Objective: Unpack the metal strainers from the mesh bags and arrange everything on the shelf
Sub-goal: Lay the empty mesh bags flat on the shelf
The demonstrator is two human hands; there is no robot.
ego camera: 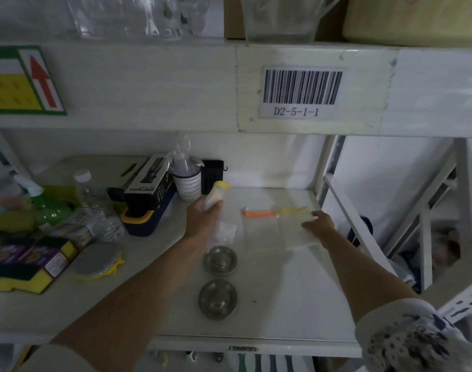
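Two round metal strainers lie on the white shelf (283,304), one (220,260) behind the other (218,298). My left hand (202,218) grips a rolled white mesh bag with a yellow top (216,193), with crumpled clear plastic (225,232) below it. Further right, two flat mesh bags lie side by side: one with an orange drawstring (259,229) and one with a yellow drawstring (294,226). My right hand (319,222) rests flat on the yellow-string bag, fingers spread.
The shelf's left side is crowded: a black spray-bottle box (149,181), a white perforated cup (188,183), water bottles (91,194), sponges (23,267), a grey scouring pad (99,260). A barcode label (300,89) marks the beam above. A shelf post (334,162) stands at right.
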